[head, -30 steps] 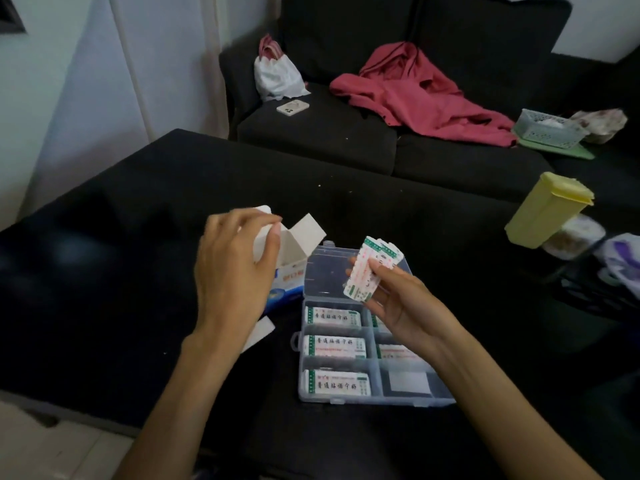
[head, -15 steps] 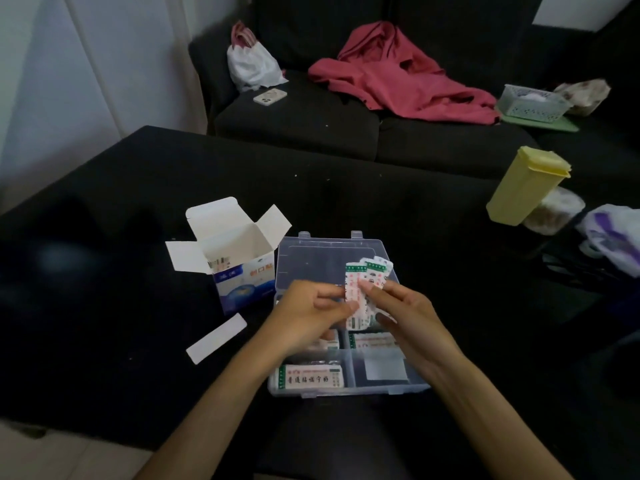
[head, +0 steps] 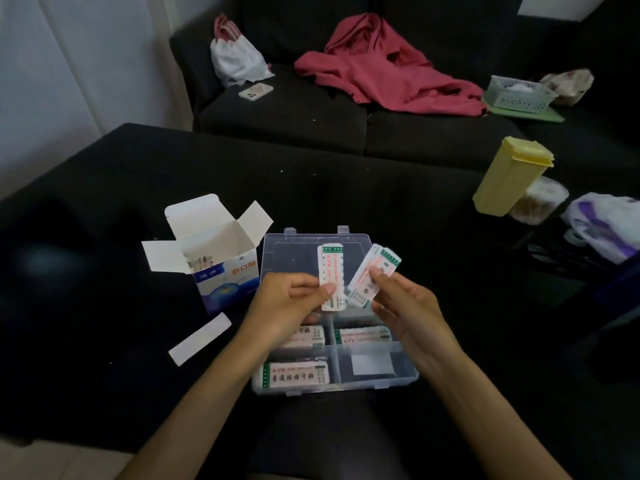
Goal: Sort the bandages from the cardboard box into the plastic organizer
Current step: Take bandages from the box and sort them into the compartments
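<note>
Two bandage bundles are held above the plastic organizer [head: 377, 384], which sits at the near edge of the black table [head: 346, 188]. The left hand [head: 287, 310] pinches one upright bundle [head: 331, 277] betw. thumb and fingers; the right hand [head: 405, 306] pinches a second, tilted bundle [head: 374, 275], fanned toward the table's right side. The 2 bundles nearly touch at their lower ends.

Below the hands, 3 filled compartments show labelled bandage packs: front-left pack [head: 291, 375], one partly hidden under the left hand [head: 306, 336], one at centre-right [head: 365, 336]. The front-right compartment holds only a white slip [head: 372, 364]. The organizer's clear lid [head: 294, 251] lies open, folded back away from the person.

Just left of the organizer stands 1 cardboard box [head: 225, 282], flaps open, some bandages visible inside. One loose white strip [head: 200, 338] lies near the front-left of the box. Wide bare tabletop to the left and behind.

At the table's right edge: 1 yellow container [head: 509, 178], 1 clear jar [head: 540, 200]. Beyond the far edge, a sofa [head: 277, 116] with a red garment [head: 384, 67], white bag [head: 235, 60], phone [head: 255, 90], basket [head: 519, 93].
</note>
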### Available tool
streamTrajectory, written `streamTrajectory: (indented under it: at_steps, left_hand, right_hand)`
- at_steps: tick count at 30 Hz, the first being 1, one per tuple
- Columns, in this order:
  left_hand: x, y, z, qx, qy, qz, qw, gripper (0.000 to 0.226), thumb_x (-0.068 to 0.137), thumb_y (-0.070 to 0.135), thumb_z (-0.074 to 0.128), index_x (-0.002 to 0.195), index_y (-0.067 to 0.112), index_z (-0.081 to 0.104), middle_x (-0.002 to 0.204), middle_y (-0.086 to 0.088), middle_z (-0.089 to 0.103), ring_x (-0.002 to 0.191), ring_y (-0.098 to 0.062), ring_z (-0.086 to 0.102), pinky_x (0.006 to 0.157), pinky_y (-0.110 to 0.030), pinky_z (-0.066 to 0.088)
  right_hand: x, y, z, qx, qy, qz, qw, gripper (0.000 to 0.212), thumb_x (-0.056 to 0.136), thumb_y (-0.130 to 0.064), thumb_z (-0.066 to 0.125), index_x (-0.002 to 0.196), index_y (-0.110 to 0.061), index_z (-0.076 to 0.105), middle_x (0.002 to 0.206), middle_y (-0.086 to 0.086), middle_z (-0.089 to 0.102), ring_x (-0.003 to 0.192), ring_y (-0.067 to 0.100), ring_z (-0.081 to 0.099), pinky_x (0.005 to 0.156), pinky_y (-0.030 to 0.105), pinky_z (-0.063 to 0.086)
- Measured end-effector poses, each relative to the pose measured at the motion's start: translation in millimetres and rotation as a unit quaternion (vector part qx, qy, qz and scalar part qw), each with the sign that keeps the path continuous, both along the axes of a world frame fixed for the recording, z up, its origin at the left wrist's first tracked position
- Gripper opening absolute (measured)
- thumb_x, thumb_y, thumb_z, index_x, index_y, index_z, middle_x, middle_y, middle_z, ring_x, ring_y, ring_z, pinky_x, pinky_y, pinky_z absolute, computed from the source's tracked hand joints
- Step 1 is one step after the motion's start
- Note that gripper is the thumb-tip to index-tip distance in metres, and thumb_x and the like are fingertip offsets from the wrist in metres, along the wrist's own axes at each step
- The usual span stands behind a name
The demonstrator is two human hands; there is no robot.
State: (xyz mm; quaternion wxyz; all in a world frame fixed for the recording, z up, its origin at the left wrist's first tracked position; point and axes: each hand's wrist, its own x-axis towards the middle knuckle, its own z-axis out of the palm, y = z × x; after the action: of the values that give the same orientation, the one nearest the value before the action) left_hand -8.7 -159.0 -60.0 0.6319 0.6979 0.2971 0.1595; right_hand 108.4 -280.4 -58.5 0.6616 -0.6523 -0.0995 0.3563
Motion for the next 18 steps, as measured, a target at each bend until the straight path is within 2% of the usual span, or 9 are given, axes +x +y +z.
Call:
streamTrajectory:
  at_steps: [2, 5, 7, 9, 11, 13, 15, 18]
  left_hand:
    - [-1.3, 3.7, 0.4, -0.027, -0.008, 0.003, 1.000, 0.009, 0.087, 0.020, 0.065, 0.089, 0.029, 0.065, 0.074, 0.015, 0.072, 0.073, -0.002, 0.070, 0.060, -0.013, 0.052]
    - [-3.0, 5.6, 1.4, -0.055, -0.006, -0.024, 0.998, 0.016, 0.090, 0.016, 0.060, 0.102, 0.026, 0.066, 0.089, 0.010, 0.074, 0.081, -0.004, 0.070, 0.065, -0.017, 0.055]
    - [-3.3, 5.7, 1.9, -0.046, 0.000, -0.045, 0.998, 0.020, 0.092, 0.016, 0.058, 0.106, 0.029, 0.063, 0.094, 0.011, 0.073, 0.085, -0.002, 0.069, 0.066, -0.016, 0.055]
    - [-3.5, 7.3, 2.5, -0.033, 0.000, -0.047, 0.998, 0.022, 0.092, 0.015, 0.057, 0.105, 0.032, 0.061, 0.095, 0.013, 0.072, 0.084, 0.000, 0.068, 0.065, -0.016, 0.054]
    - [-5.3, 10.5, 3.2, -0.030, -0.006, -0.029, 0.999, 0.021, 0.092, 0.013, 0.058, 0.103, 0.031, 0.061, 0.092, 0.013, 0.071, 0.082, 0.000, 0.069, 0.064, -0.016, 0.054]
    - [-7.6, 13.5, 3.6, -0.024, -0.015, -0.013, 1.000, 0.021, 0.091, 0.013, 0.059, 0.098, 0.032, 0.061, 0.088, 0.015, 0.070, 0.079, 0.001, 0.069, 0.062, -0.015, 0.054]
    - [-9.2, 14.9, 4.3, -0.019, -0.025, -0.005, 0.999, 0.023, 0.091, 0.012, 0.059, 0.095, 0.034, 0.061, 0.087, 0.017, 0.070, 0.079, 0.001, 0.068, 0.062, -0.016, 0.055]
    - [-10.5, 15.8, 3.6, -0.018, -0.031, -0.004, 0.999, 0.024, 0.091, 0.011, 0.058, 0.094, 0.035, 0.060, 0.086, 0.017, 0.069, 0.079, 0.000, 0.068, 0.063, -0.018, 0.056]
  right_hand:
    - [8.6, -3.1, 4.5, 0.014, 0.002, -0.013, 1.000, 0.016, 0.088, -0.023, 0.061, 0.099, -0.015, 0.069, 0.086, 0.002, 0.074, 0.079, 0.010, 0.068, 0.073, 0.025, 0.049]
    - [15.8, -6.8, 10.6, 0.028, 0.020, 0.038, 0.999, 0.019, 0.085, -0.021, 0.061, 0.102, -0.014, 0.068, 0.094, 0.007, 0.073, 0.089, 0.017, 0.069, 0.082, 0.031, 0.052]
    - [17.4, -7.6, 12.8, 0.006, 0.000, 0.076, 0.997, 0.020, 0.084, -0.020, 0.062, 0.104, -0.015, 0.067, 0.093, 0.006, 0.074, 0.089, 0.018, 0.070, 0.078, 0.030, 0.055]
    - [21.1, -8.8, 17.4, -0.023, -0.026, 0.095, 0.995, 0.025, 0.081, -0.019, 0.064, 0.105, -0.013, 0.065, 0.090, 0.005, 0.074, 0.087, 0.017, 0.071, 0.072, 0.027, 0.057]
    - [28.9, -12.5, 22.0, -0.040, -0.044, 0.097, 0.994, 0.033, 0.072, -0.022, 0.068, 0.103, -0.013, 0.066, 0.090, 0.004, 0.074, 0.086, 0.015, 0.071, 0.073, 0.027, 0.056]
    - [36.7, -16.9, 24.9, -0.061, -0.068, 0.107, 0.990, 0.032, 0.069, -0.023, 0.070, 0.099, -0.014, 0.068, 0.091, 0.001, 0.074, 0.086, 0.013, 0.071, 0.076, 0.028, 0.054]
    - [41.9, -19.9, 23.2, -0.101, -0.125, 0.148, 0.976, 0.021, 0.076, -0.021, 0.068, 0.096, -0.017, 0.069, 0.090, -0.002, 0.074, 0.087, 0.010, 0.070, 0.076, 0.026, 0.052]
    - [45.7, -21.6, 19.0, -0.178, -0.233, 0.244, 0.924, 0.014, 0.089, -0.017, 0.058, 0.100, -0.021, 0.067, 0.094, -0.005, 0.070, 0.088, 0.006, 0.066, 0.072, 0.021, 0.051]
